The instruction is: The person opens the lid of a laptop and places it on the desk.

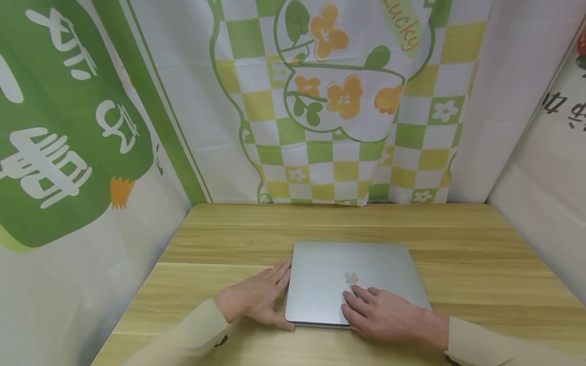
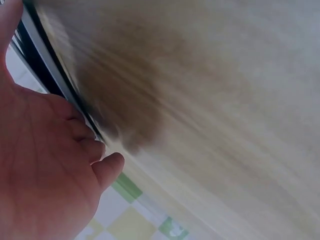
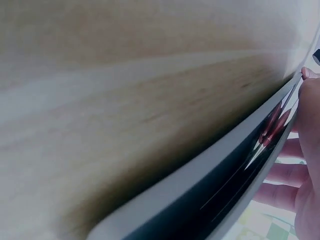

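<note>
A silver laptop (image 1: pixel 320 277) with a logo lies flat on the wooden table. Its lid stands slightly raised from the base, and the narrow dark gap (image 3: pixel 235 172) shows along the edge in the right wrist view. At the left edge, my left hand (image 1: pixel 263 300) rests with its fingers extended along the side and its thumb at the front corner. My right hand (image 1: pixel 389 315) holds the lid at the front edge, fingers over the top; its thumb is hidden in the head view. Reddish reflections show inside the gap.
The wooden table (image 1: pixel 229 229) extends around the laptop on all sides. Printed cloths hang at the back (image 1: pixel 334 168) and along the left (image 1: pixel 114 284) and right (image 1: pixel 549 203) sides of the table.
</note>
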`<state>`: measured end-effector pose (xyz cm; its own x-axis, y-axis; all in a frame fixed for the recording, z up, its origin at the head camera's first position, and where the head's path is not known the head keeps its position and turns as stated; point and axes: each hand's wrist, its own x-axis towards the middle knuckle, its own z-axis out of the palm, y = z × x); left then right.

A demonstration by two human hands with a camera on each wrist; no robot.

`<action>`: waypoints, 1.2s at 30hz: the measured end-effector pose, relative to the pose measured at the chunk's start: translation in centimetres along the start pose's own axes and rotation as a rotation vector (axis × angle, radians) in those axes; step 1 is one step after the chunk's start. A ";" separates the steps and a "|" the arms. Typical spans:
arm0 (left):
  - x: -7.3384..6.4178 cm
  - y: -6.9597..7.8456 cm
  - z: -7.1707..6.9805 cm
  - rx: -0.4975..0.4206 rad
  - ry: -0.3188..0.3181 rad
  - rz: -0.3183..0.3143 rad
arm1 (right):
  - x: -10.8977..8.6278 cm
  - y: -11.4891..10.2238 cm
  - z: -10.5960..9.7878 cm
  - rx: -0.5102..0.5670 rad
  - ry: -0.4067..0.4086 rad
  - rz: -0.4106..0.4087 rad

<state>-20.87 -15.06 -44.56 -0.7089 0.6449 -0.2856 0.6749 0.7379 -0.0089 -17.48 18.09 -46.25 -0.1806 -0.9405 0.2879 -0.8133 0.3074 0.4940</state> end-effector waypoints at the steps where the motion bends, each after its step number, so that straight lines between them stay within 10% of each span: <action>1: 0.0 0.0 0.0 0.003 -0.002 0.000 | 0.0 0.0 0.0 0.000 -0.003 0.002; 24: -0.3 0.6 -0.6 0.030 -0.013 -0.032 | -0.8 -0.8 0.2 0.023 -0.151 0.114; 36: -0.3 0.7 -1.0 0.053 -0.010 -0.027 | -0.7 0.0 -0.2 -0.028 -0.023 0.028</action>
<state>-20.38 -14.55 -43.53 -0.7253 0.6226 -0.2938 0.6655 0.7433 -0.0676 -17.25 18.72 -46.33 -0.2159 -0.9346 0.2826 -0.7922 0.3369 0.5089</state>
